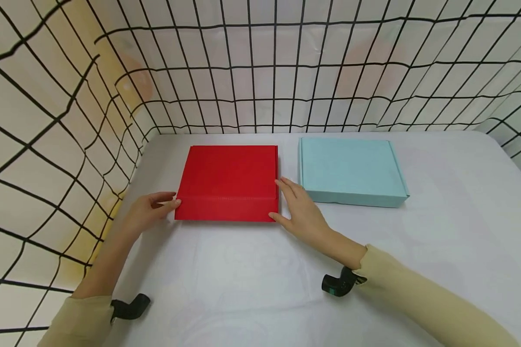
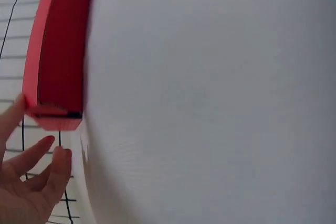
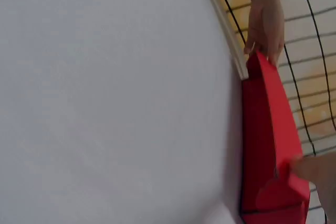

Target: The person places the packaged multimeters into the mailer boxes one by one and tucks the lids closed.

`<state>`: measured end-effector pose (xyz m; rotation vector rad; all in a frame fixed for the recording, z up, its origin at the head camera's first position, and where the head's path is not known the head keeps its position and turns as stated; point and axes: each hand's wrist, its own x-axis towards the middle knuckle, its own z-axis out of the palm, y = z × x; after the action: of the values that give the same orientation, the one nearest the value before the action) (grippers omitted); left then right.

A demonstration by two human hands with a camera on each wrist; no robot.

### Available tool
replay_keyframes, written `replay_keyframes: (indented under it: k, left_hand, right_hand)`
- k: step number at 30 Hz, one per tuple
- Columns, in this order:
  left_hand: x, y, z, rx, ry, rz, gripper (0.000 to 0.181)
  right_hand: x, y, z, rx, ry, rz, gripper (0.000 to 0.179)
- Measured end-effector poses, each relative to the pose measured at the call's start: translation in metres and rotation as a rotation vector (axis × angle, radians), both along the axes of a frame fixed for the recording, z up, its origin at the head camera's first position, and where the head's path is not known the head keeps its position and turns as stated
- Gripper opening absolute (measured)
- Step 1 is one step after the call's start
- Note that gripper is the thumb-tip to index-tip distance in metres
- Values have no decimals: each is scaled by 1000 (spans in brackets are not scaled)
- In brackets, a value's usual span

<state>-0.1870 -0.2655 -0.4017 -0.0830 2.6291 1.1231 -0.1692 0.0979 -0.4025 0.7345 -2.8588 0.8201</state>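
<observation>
A flat red cardboard box (image 1: 232, 168) lies on the white surface, its lid's front strip (image 1: 226, 209) jutting out toward me. My left hand (image 1: 149, 212) is at the front left corner, thumb on the strip's edge and fingers loosely bent beside the box. At the right side, my right hand (image 1: 304, 212) lies with fingers extended against the box and thumb at the front right corner. The right wrist view shows the shaded front wall (image 3: 257, 145) under the strip. In the left wrist view, the left fingertips (image 2: 62, 156) are apart from the box.
A light blue cardboard box (image 1: 351, 168), closed, lies to the right of the red one. Black wire mesh (image 1: 273, 65) rises behind the boxes and along the left side. White cloth (image 1: 243, 279) covers the surface in front. Black wrist cameras (image 1: 338, 284) hang beneath both forearms.
</observation>
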Motion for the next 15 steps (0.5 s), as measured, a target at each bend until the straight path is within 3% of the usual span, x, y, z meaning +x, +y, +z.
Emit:
replay_keyframes:
  k: [1, 3, 7, 10, 15]
  left_hand:
    - [-5, -1, 0, 45, -20, -1, 74]
    - [-16, -1, 1, 146, -67, -12, 79]
    - [-29, 3, 0, 323, -130, -38, 75]
    - [-32, 4, -1, 390, -149, -33, 68]
    - [-33, 9, 0, 456, -149, 1, 64]
  right_hand:
    - [-5, 0, 0, 42, 57, 34, 72]
    - [-15, 1, 1, 81, 80, 100, 73]
    - [-30, 5, -1, 126, -40, 183, 73]
    - [-34, 5, -3, 149, -90, 236, 73]
    - [-37, 7, 3, 208, -67, 282, 67]
